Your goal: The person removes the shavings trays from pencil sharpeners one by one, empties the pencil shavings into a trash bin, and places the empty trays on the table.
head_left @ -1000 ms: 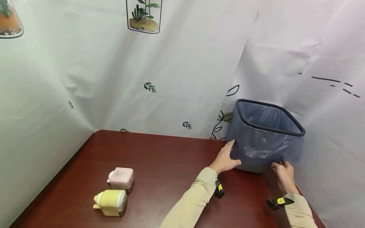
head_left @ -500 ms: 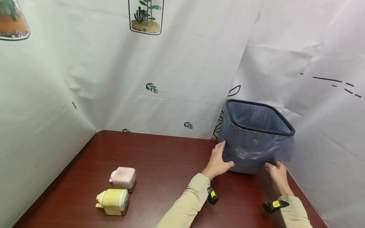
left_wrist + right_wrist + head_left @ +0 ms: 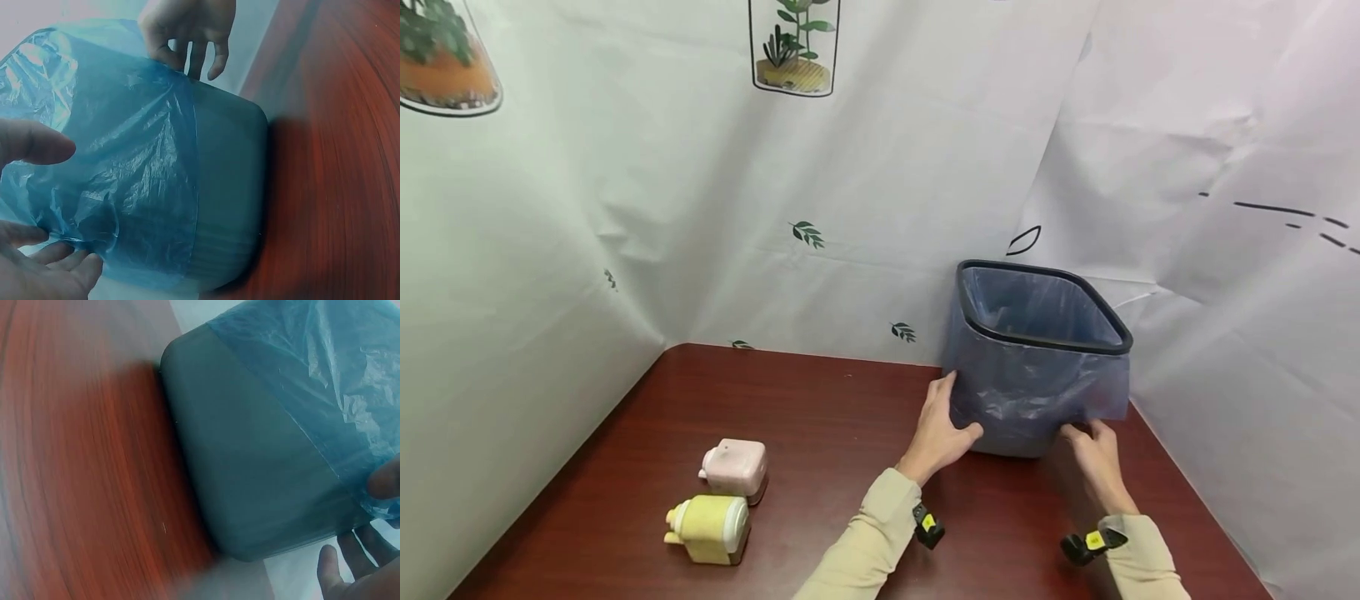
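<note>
A dark-rimmed trash bin (image 3: 1045, 340) stands upright on the table near its back right corner. A thin bluish plastic bag (image 3: 1022, 383) lines it and hangs over the outside; in the right wrist view the bin's lower wall (image 3: 231, 456) shows bare. My left hand (image 3: 938, 437) holds the bin's left side, fingers along the wall and thumb toward the front. At the right front corner, my right hand (image 3: 1093, 462) grips the bin near the bag's lower edge. Its thumb (image 3: 384, 481) lies on the bag, with the fingers round the side.
On the left of the reddish-brown table (image 3: 820, 533) lie a small pink bottle (image 3: 735, 467) and a yellow bottle (image 3: 707, 529), both squarish and on their sides. A white printed sheet (image 3: 850, 183) hangs behind the table and along both sides.
The bin has slid left along the back of the table, away from the right edge. Both hands moved left with it. The bottles shift only slightly in view as the camera turns.
</note>
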The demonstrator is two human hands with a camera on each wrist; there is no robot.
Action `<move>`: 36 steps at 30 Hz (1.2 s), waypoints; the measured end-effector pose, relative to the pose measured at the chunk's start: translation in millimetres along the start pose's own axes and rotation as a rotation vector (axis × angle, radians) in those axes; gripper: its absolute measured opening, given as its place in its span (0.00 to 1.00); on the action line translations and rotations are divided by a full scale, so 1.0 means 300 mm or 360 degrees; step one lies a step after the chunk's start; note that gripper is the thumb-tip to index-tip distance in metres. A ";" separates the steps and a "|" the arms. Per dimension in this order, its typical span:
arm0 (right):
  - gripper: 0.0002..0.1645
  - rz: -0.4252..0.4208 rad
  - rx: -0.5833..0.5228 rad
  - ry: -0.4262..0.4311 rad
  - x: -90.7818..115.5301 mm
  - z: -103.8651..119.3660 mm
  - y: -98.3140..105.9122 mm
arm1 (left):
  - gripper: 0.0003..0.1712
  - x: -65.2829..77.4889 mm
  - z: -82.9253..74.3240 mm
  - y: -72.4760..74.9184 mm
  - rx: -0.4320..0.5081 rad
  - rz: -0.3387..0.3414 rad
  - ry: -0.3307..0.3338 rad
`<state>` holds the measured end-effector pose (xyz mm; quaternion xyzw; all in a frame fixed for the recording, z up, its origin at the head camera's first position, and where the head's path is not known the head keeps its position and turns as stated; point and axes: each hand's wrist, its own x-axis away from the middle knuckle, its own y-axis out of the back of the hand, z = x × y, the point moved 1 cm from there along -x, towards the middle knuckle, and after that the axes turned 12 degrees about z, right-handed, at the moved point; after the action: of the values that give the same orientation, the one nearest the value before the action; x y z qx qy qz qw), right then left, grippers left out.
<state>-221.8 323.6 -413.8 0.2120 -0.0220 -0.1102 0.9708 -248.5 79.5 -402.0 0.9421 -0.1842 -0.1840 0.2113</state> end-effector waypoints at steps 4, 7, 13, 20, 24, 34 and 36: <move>0.22 0.0032 -0.0030 0.0006 0.008 0.019 -0.047 | 0.47 0.025 0.008 0.035 0.0001 -0.0032 0.0037; 0.26 0.0056 -0.0109 0.0005 0.014 0.036 -0.083 | 0.47 0.046 0.010 0.060 0.0009 -0.0047 0.0063; 0.32 0.0062 -0.0144 0.0076 0.021 0.070 -0.161 | 0.48 0.082 0.022 0.113 -0.0004 -0.0128 0.0091; 0.28 0.0085 -0.0219 0.0102 0.046 0.101 -0.242 | 0.49 0.126 0.048 0.174 -0.0060 -0.0103 0.0137; 0.20 0.0070 -0.0289 0.0104 0.052 0.118 -0.290 | 0.51 0.147 0.054 0.211 -0.0098 -0.0095 0.0128; 0.20 0.0071 -0.0395 0.0170 0.063 0.157 -0.396 | 0.52 0.210 0.067 0.294 -0.0143 -0.0170 0.0116; 0.19 0.0067 -0.0425 0.0170 0.064 0.163 -0.414 | 0.52 0.221 0.069 0.304 -0.0146 -0.0184 0.0120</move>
<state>-232.9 189.3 -421.1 0.0860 0.0400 -0.0804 0.9922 -224.5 -32.4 -394.7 0.9467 -0.1127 -0.1687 0.2501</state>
